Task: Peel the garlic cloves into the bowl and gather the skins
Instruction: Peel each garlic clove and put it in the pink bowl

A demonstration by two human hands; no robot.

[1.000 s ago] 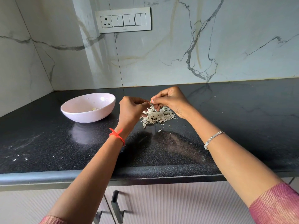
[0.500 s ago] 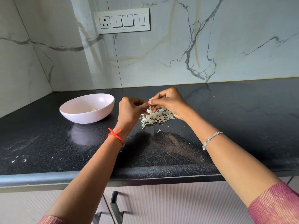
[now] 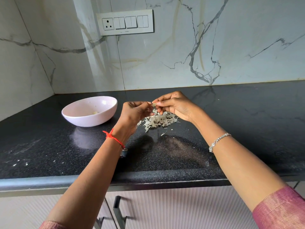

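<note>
The left hand (image 3: 133, 113) and right hand (image 3: 175, 106) pinched a garlic clove (image 3: 154, 104) between them; it looked light, probably slippery, and best held by its ends.

White marble-veined walls (image 3: 165, 55) meet in a corner behind the black speckled counter (image 3: 247, 113); a switch panel (image 3: 125, 22) sits above, ribbed cabinet doors (image 3: 173, 209) below.

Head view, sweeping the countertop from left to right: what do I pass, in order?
In order: bowl → left hand → garlic clove, pinched where the two hands meet → right hand. The pile of skins lies under both hands, so it is left out of the order.
</note>
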